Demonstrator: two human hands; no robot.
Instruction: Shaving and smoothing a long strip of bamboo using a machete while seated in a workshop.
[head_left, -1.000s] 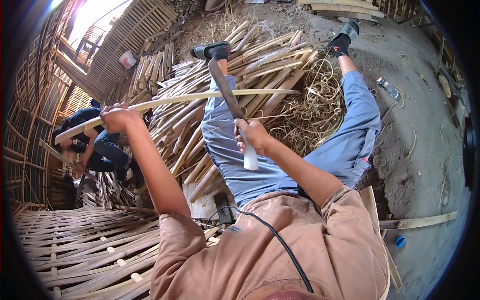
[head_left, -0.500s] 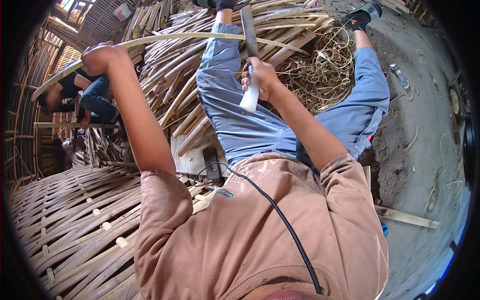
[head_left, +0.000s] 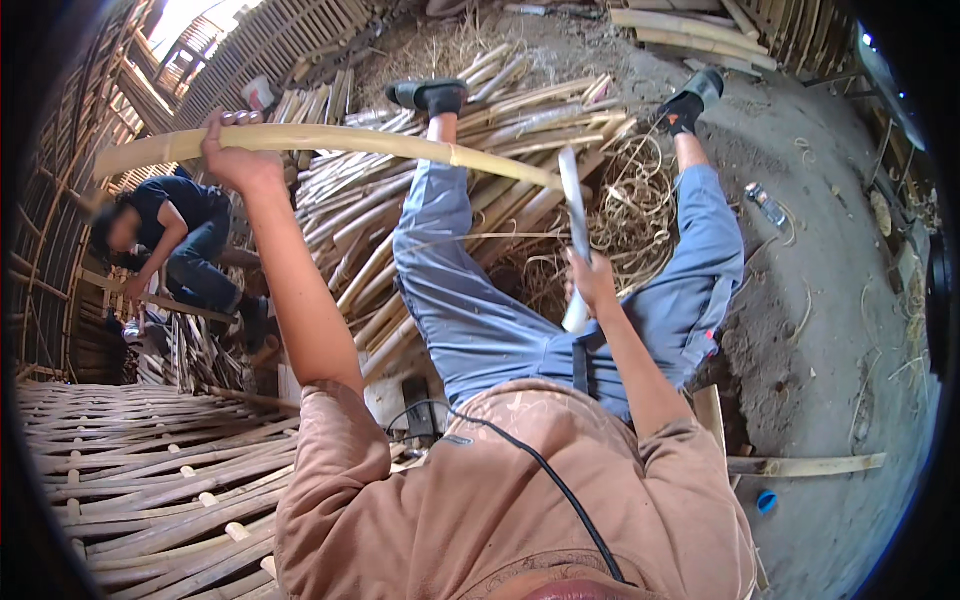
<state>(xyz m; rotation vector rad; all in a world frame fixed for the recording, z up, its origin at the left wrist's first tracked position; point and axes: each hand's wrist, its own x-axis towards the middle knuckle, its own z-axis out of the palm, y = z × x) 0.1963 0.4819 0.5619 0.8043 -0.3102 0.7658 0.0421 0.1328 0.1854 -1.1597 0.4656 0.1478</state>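
My left hand (head_left: 240,155) is raised at the upper left, its fingers wrapped round a long, pale bamboo strip (head_left: 380,142). The strip bows slightly, running from the far left across my left leg to the right. In my right hand (head_left: 594,282), over my lap, is a large knife (head_left: 577,205) with a long blade and a whitish handle. Its blade points away from me, and the upper part is close to the strip's right end; whether they touch I cannot tell. Beneath lies a heap of curly bamboo shavings (head_left: 640,205) between my legs.
Split bamboo pieces (head_left: 345,195) are piled under and beyond my left leg. At the lower left is a woven bamboo panel (head_left: 150,470). A co-worker (head_left: 180,225) bends over at the left. A clear bottle (head_left: 768,207) lies on the floor at the right.
My right hand and the knife have moved right and nearer to my body. The bamboo strip has turned to show its broad face, and my left hand has shifted slightly right and lower.
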